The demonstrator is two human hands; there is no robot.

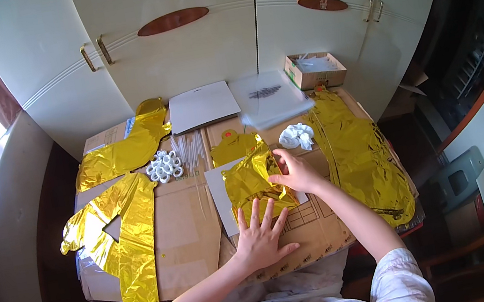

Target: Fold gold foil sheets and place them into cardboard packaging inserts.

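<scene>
The left hand (262, 238) spreads wide on the near edge of a gold foil balloon (248, 181). The right hand (298, 173) curls at the balloon's right side, whether pinching it cannot be told; white rings (164, 166) lie left of both hands.

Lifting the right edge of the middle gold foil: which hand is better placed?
Probably the right hand: its thumb and fingers are already at that edge of the middle gold foil. The left hand is spread palm down at the near side.
</scene>
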